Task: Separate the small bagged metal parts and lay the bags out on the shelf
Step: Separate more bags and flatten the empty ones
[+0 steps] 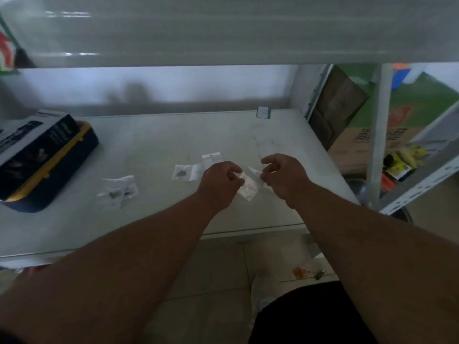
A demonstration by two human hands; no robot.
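Bags (248,187) hang pinched between the left hand (219,183) and right hand (285,177), above the shelf (161,145). Two bag clusters lie toward nine o'clock. Best to peel slowly, then lay each apart.

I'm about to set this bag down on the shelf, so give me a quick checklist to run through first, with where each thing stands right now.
1. Bag held by both hands: ok. The left hand and right hand each pinch the clear bag.
2. Bag pulled free of any others: cannot tell, the picture is blurred there.
3. Bare spot on the shelf to lay it on: ok, open surface behind the hands.
4. Earlier bags lying apart: not ok. The crumpled bags on the left overlap; the flat bags touch.
5. Tool case out of the way: ok, far left.
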